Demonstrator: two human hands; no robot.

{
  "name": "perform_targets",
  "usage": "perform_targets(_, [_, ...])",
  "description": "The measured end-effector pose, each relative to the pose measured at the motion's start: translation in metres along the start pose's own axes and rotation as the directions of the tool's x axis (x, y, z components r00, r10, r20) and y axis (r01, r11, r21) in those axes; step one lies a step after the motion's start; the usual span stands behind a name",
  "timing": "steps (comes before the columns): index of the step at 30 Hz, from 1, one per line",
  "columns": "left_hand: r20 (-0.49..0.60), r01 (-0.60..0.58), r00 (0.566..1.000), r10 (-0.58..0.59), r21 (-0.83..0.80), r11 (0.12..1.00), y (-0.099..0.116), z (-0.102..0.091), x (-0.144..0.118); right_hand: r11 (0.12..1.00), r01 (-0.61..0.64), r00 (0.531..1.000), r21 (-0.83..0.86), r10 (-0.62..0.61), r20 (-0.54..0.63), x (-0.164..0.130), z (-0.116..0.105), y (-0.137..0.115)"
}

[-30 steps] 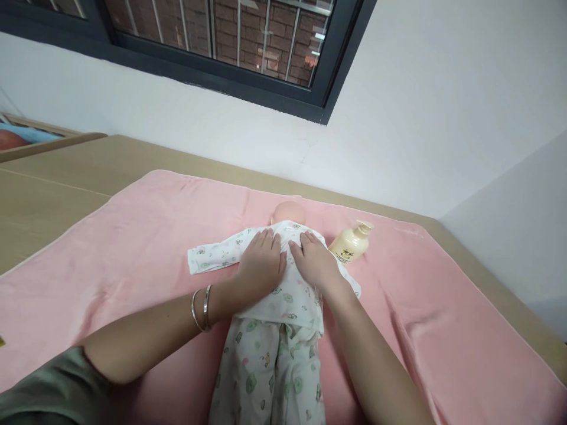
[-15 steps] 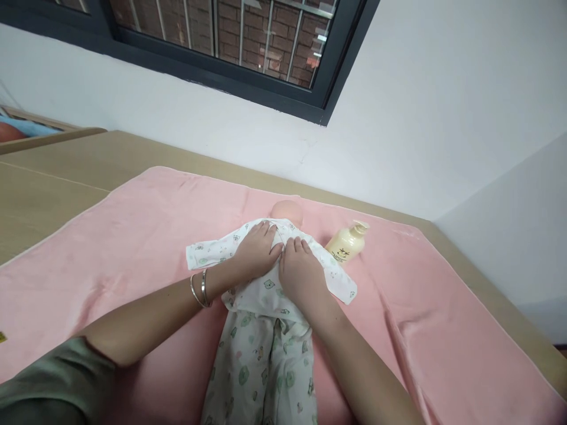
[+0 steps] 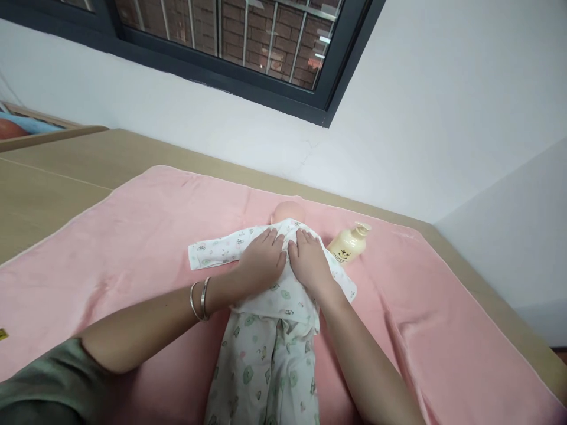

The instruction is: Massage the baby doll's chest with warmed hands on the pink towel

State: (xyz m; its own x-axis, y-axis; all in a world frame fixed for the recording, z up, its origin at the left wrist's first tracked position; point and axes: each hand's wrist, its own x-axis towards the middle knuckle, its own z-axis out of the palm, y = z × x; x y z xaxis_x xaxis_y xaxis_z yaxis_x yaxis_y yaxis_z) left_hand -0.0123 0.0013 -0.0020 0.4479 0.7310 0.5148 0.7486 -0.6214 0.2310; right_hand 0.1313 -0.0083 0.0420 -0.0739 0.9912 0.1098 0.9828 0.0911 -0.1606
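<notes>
A doll lies on the pink blanket (image 3: 142, 224), dressed in a white printed top (image 3: 266, 304) and matching trousers (image 3: 248, 366). Only its rounded head (image 3: 287, 211) shows beyond the collar. My left hand (image 3: 261, 260) rests flat on the left of the top's chest, fingers stretched toward the collar. Beside it, my right hand (image 3: 310, 260) lies on the right of the chest, fingers also extended. Neither hand has anything visible in its grasp. The top's left-side sleeve (image 3: 215, 248) is spread outward.
A pale yellow pump bottle (image 3: 349, 243) leans on the blanket right of the doll. Behind the wooden surface (image 3: 57, 177) rises a white wall (image 3: 420, 106) with a dark-framed window (image 3: 221, 74). A wooden rail (image 3: 53, 139) stands at the far left.
My right hand has shifted slightly right and up across the chest. My left hand has moved a little right, and the fabric under both has shifted right.
</notes>
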Motion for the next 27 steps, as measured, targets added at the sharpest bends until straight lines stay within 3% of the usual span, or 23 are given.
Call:
perform_targets(6, [-0.004,0.117,0.993,-0.118,-0.082,0.990,-0.021,0.009,0.012,0.973,-0.015,1.000,-0.230,0.012,-0.013,-0.023,-0.006,-0.027])
perform_targets(14, [-0.057,0.128,0.990,-0.132,-0.067,0.990,-0.018,0.016,0.008,0.998,-0.037,0.997,-0.058,0.033,-0.068,-0.004,-0.002,-0.011])
perform_targets(27, [-0.062,0.120,0.990,-0.123,-0.051,0.991,-0.019,0.017,0.009,0.993,-0.028,0.998,-0.113,0.021,-0.066,-0.004,0.004,-0.012])
